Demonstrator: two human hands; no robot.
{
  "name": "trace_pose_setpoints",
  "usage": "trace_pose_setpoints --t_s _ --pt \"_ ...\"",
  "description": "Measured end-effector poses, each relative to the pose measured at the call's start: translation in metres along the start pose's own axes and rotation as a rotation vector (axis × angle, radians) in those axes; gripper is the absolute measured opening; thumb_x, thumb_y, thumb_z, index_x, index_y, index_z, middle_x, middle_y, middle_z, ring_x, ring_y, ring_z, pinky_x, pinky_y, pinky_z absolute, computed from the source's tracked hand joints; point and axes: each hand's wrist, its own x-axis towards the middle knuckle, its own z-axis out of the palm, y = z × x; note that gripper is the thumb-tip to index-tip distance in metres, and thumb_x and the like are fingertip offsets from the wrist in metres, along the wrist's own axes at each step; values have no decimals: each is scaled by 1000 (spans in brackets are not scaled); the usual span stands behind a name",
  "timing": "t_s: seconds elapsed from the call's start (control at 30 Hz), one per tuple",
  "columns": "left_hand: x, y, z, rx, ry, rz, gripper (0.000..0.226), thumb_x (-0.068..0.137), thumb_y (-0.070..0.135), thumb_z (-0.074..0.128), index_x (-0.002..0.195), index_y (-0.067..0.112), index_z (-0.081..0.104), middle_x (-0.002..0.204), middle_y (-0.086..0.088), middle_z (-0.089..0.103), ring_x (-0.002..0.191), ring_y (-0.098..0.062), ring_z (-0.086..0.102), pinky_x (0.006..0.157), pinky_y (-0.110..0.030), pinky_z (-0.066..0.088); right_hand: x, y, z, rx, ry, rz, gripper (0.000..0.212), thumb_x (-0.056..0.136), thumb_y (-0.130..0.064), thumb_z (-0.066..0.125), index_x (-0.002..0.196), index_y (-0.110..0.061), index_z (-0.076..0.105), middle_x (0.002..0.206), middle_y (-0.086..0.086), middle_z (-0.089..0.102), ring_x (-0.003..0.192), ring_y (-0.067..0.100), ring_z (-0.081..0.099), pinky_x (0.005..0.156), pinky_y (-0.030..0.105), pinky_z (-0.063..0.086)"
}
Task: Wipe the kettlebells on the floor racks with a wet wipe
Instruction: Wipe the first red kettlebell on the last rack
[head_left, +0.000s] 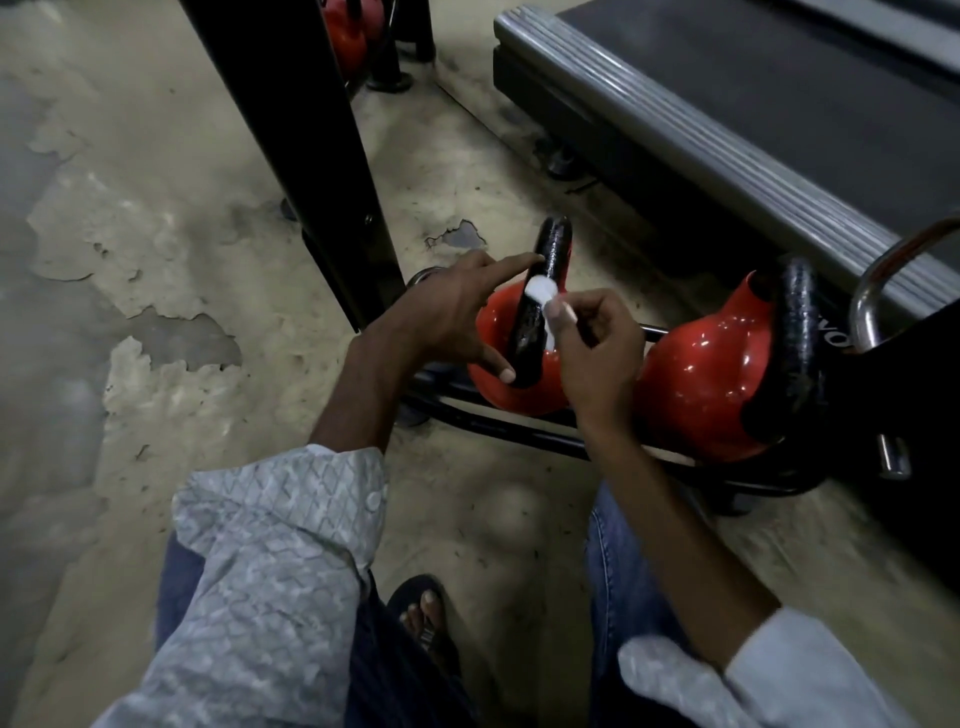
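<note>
Two red kettlebells with black handles sit on a low black floor rack (519, 431). At the left kettlebell (519, 392), my left hand (447, 317) steadies the handle, with forefinger and thumb stretched straight against its left side. A small white wet wipe (543, 296) lies against the right side of that handle, pinched in the curled fingers of my right hand (597, 348). To the right, the second kettlebell (706, 379) stands untouched.
A grey treadmill deck (727, 119) runs along the back right, close behind the rack. A black upright post (301, 156) stands left of the rack, with more red kettlebells (345, 36) behind it. My sandalled foot (423, 618) is on the worn concrete floor below.
</note>
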Motion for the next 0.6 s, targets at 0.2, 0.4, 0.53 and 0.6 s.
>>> trace_pose_setpoints --t_s 0.2,0.4,0.53,0.6 --pt "1 -2 1 15 -47 -1 128 63 29 95 159 43 12 148 -11 37 122 -30 53 97 -48 53 8 -16 -7 -175 -97 -194 10 88 -18 76 90 -9 74 88 0 71 81 6 67 72 25 56" --pt "-6 5 -5 -73 -57 16 104 63 51 53 160 39 17 148 -13 39 117 -30 55 92 -44 54 -14 -20 3 -422 -256 -441 10 89 -12 75 81 -6 72 86 3 63 78 12 58 71 14 41" --pt "-9 9 -5 -79 -42 -5 105 60 52 48 159 40 18 144 -11 40 120 -29 54 92 -44 54 -27 -14 1 -463 -247 -513 19 97 -14 68 80 -4 69 85 5 61 77 13 56 69 22 46" --pt "-7 5 -4 -82 -49 -3 99 73 30 64 159 40 18 145 -12 40 123 -29 53 93 -44 54 -35 -10 -5 -406 -268 -474 21 95 -16 71 79 -4 70 84 3 60 75 13 57 68 25 48"
